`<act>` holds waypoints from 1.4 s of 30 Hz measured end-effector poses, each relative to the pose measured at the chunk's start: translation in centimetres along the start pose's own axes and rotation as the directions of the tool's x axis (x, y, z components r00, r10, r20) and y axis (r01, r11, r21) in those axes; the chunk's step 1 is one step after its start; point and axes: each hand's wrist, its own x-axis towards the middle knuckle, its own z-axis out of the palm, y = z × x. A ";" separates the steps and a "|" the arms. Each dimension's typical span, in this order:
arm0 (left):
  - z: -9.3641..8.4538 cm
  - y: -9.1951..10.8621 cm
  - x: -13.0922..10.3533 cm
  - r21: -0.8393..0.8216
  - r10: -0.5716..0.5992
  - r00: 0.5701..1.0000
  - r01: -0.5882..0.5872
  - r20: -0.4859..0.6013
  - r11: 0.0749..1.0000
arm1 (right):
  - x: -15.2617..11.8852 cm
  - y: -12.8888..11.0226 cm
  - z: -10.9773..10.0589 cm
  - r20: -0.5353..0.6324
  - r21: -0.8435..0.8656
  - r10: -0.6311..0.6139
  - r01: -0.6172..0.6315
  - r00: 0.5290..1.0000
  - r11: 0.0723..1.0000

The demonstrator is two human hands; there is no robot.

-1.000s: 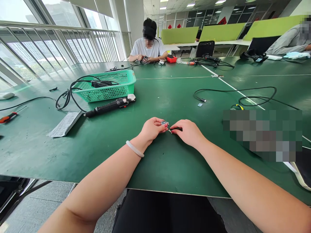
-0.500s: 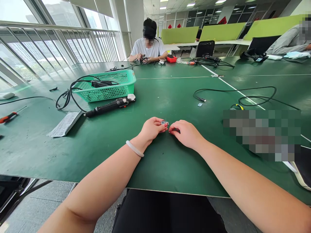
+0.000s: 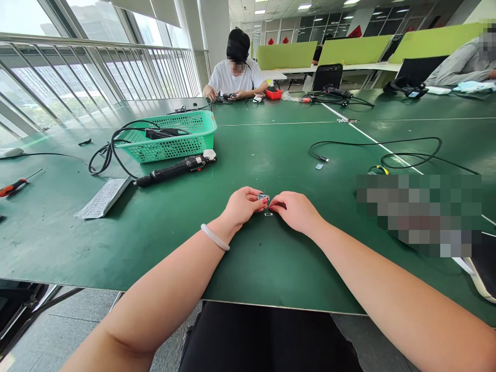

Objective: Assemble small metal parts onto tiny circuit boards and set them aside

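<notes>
Between the thumb and fingers of my left hand (image 3: 244, 205) is a small silvery-blue piece (image 3: 263, 197) that looks like a little circuit board. My right hand (image 3: 296, 212) is just to its right, with thumb and fingertips pinched together close to the piece. Whether those right fingertips hold anything is hidden. On the green table, just below the fingertips of both hands, lies a tiny flat pale-edged rectangle (image 3: 268, 214).
A black electric screwdriver (image 3: 174, 171) lies before a green basket (image 3: 170, 150) with cables. Left are a paper-covered block (image 3: 104, 199) and an orange-handled screwdriver (image 3: 14, 187). A black cable (image 3: 372, 144) and small chip (image 3: 319, 167) lie right. Someone (image 3: 237, 72) sits opposite.
The tiny flat rectangle now shows on the table below my fingertips, where the table was bare. My right fingers have closed up slightly. My left hand has hardly moved.
</notes>
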 end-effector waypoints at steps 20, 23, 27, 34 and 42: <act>0.0 -0.3 -0.3 0.098 -0.002 0.982 -0.017 0.187 0.995 | -0.5 -0.7 -0.4 -0.137 0.475 0.088 -0.013 0.987 0.880; 0.1 -0.2 -0.4 0.070 -0.005 0.982 -0.008 0.190 0.998 | -0.6 -0.9 -0.3 -0.140 0.455 0.082 -0.010 0.987 0.890; 0.2 -0.1 -0.5 0.019 -0.023 0.985 0.020 0.171 1.000 | -0.6 -0.9 -0.6 -0.192 0.464 0.095 0.005 0.977 0.886; 0.2 0.4 -0.4 -0.047 -0.034 0.999 0.036 0.038 0.998 | -0.5 -0.1 -0.6 -0.018 0.286 0.268 -0.252 0.963 0.924; 0.0 0.3 -0.1 -0.145 -0.074 0.997 0.068 -0.030 0.987 | -0.8 -0.9 0.0 0.079 0.047 0.029 -0.033 0.996 0.998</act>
